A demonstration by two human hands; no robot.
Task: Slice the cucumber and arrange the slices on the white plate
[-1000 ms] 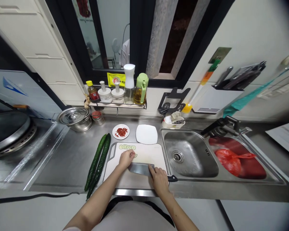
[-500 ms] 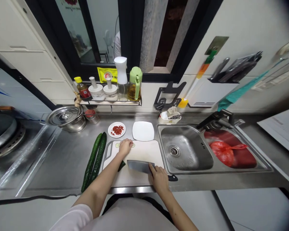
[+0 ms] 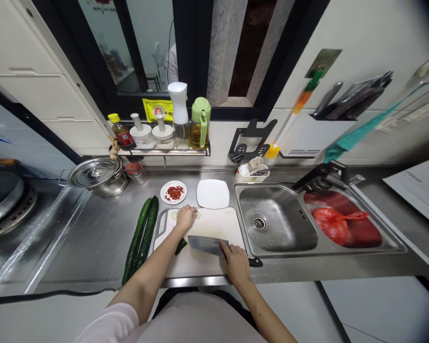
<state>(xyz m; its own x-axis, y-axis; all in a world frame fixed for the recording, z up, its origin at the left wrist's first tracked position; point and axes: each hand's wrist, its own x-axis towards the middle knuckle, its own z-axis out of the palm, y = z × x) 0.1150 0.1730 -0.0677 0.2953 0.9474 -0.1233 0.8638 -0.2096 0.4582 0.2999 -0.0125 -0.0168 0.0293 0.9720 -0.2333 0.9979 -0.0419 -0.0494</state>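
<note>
My right hand grips a cleaver by its dark handle. The blade lies low over the white cutting board, tip to the left. Near the board's far edge, my left hand is closed, its fingertips at a pale cucumber slice. More slices show just left of that hand, and the palm hides part of the row. A dark green cucumber piece lies under my left forearm, partly covered. Two whole cucumbers lie left of the board.
Behind the board stand a plate of chopped red bits and a white square plate. A double sink is to the right, with a red bag in it. A lidded pot stands back left, beside a condiment shelf.
Both hands and the cleaver stay nearly in place. The view has shifted very slightly.
</note>
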